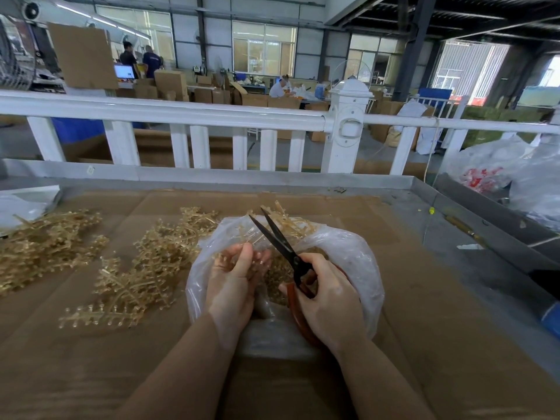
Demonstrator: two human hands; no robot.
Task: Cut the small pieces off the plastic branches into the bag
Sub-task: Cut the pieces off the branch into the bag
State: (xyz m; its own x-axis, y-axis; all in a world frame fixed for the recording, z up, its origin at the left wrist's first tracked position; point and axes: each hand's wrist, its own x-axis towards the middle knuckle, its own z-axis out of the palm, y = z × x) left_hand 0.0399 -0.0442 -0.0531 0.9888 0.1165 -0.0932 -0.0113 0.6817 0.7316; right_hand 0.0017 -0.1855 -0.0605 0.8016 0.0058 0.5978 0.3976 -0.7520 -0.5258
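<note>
A clear plastic bag (360,262) lies open on the cardboard-covered table, with small amber pieces inside it. My left hand (233,280) holds a pale amber plastic branch (257,237) over the bag's mouth. My right hand (327,295) grips black scissors (278,241) with red-brown handles; their blades are parted and point up and away, just right of the branch. More plastic branches (130,277) lie in loose heaps to the left of the bag, and another heap (45,241) sits further left.
Brown cardboard (424,328) covers the table. A white rail fence (181,116) runs behind it. Filled plastic sacks (500,168) sit at the right. A white bag (24,204) lies at the far left. People work among cartons in the background.
</note>
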